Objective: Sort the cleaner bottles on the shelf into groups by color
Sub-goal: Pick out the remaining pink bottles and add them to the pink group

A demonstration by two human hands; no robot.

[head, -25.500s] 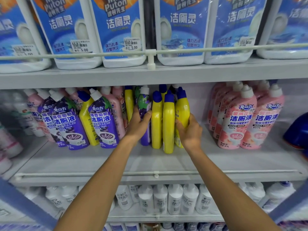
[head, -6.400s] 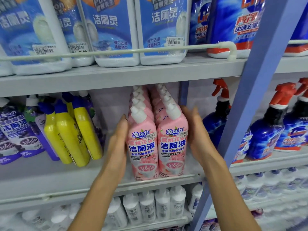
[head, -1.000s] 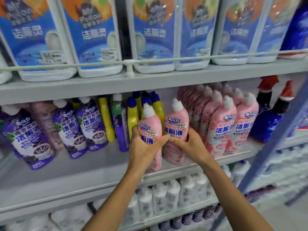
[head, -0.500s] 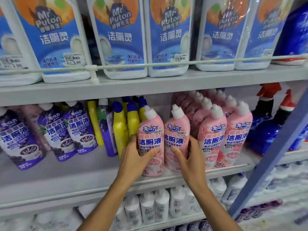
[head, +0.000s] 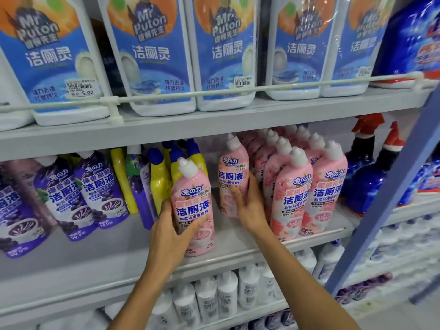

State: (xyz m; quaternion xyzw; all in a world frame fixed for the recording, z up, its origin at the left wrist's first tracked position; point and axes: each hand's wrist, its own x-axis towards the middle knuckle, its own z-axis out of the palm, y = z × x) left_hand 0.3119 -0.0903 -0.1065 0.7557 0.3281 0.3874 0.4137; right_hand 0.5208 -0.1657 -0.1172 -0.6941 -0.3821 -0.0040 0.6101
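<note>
On the middle shelf point(head: 95, 263), my left hand point(head: 171, 236) grips a pink cleaner bottle point(head: 192, 203) standing near the front edge. My right hand point(head: 250, 203) holds a second pink bottle point(head: 232, 172) further back, next to the pink bottle group point(head: 307, 186) on its right. Yellow bottles with blue caps point(head: 162, 177) stand just behind and left of the front pink bottle. Purple bottles point(head: 95, 186) lean at the left, with another pink bottle point(head: 21, 177) among them.
Large blue-and-white jugs point(head: 147, 51) fill the upper shelf behind a rail. Blue spray bottles with red triggers point(head: 366, 172) stand at the right, past a slanted blue upright point(head: 390, 194). White bottles point(head: 226, 294) line the shelf below.
The two pink bottles have parted: my right hand pushed one back beside the pink group, while my left hand keeps the other at the front. The view came closer.
</note>
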